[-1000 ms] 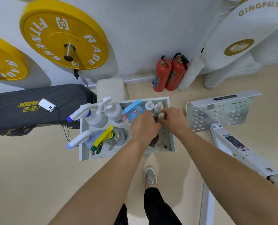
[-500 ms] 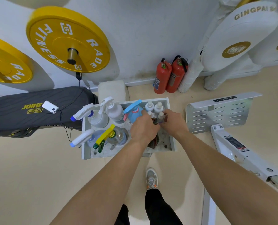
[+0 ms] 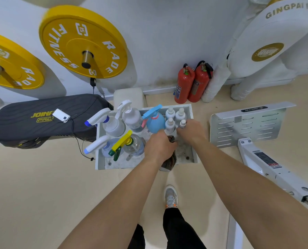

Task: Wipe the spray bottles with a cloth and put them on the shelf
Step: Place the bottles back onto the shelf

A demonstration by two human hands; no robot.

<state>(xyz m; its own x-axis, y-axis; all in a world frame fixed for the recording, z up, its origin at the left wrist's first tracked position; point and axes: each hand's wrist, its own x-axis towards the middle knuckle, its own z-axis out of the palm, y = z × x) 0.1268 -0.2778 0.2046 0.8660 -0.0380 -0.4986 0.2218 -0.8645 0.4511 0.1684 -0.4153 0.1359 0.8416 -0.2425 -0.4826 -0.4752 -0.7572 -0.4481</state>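
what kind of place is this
Probably a gym or training studio: yellow RADE FITNESS weight plates hang on wall pegs, a white GINGPAI strike pad leans at the wall, and a black exercise pad lies nearby.

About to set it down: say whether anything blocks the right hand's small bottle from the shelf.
Nothing visible blocks it. The right hand holds the small bottle beside three white bottles on the shelf; the left hand grips the cloth.

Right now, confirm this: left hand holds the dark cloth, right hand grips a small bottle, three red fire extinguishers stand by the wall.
One error: the head view shows two red fire extinguishers by the wall, not three. The left hand holds the dark cloth; the right hand grips a small bottle.
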